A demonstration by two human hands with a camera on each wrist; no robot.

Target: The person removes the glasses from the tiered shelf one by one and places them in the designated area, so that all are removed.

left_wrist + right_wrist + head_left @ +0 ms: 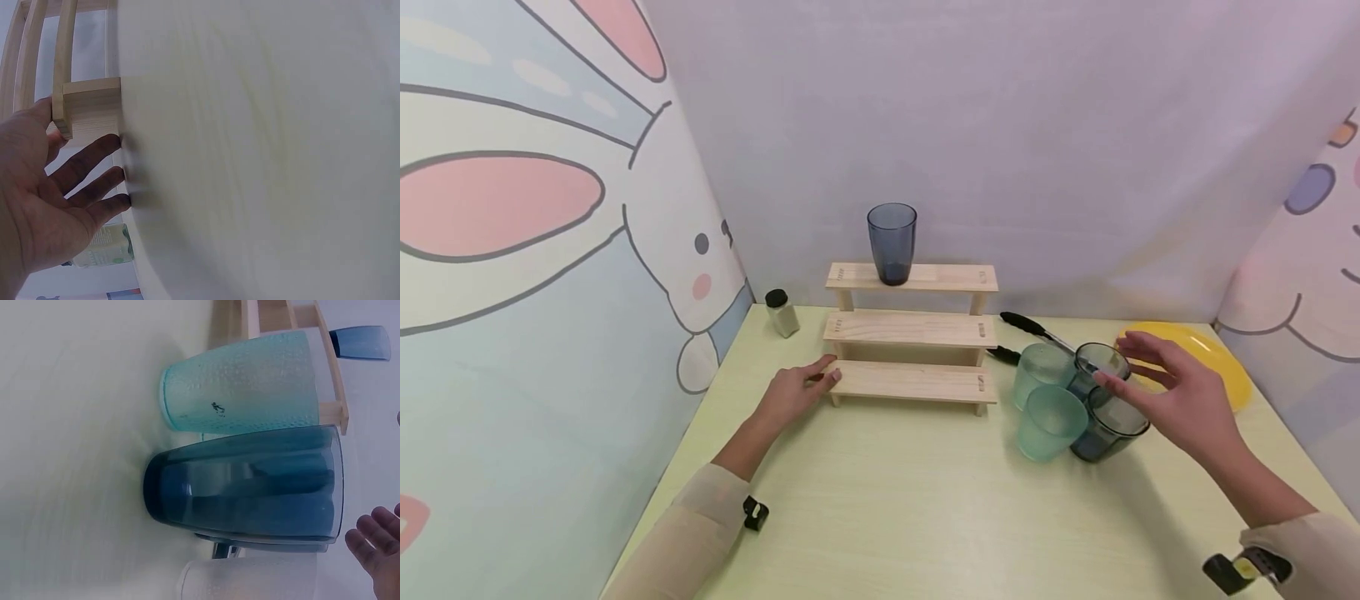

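My left hand point(795, 393) pinches the left end of the lowest board of a three-step wooden rack point(910, 380), thumb and index finger at the board's edge point(61, 109). Its other fingers spread near the tabletop. Over two dark blue glasses point(1108, 433) hovers my right hand point(1183, 396), fingers parted and holding nothing. In the right wrist view its fingertips point(369, 534) are apart from the nearer blue glass point(250, 487). Two green textured cups point(1051, 423) stand left of these glasses. Another blue glass point(892, 243) stands upright on the rack's top step.
A small jar with a black lid point(782, 313) stands left of the rack. Black-handled utensils point(1026, 323) lie behind the cups, and a yellow plate point(1206, 354) lies behind my right hand. A whitish frosted cup point(250, 581) shows in the right wrist view. Printed walls enclose the table.
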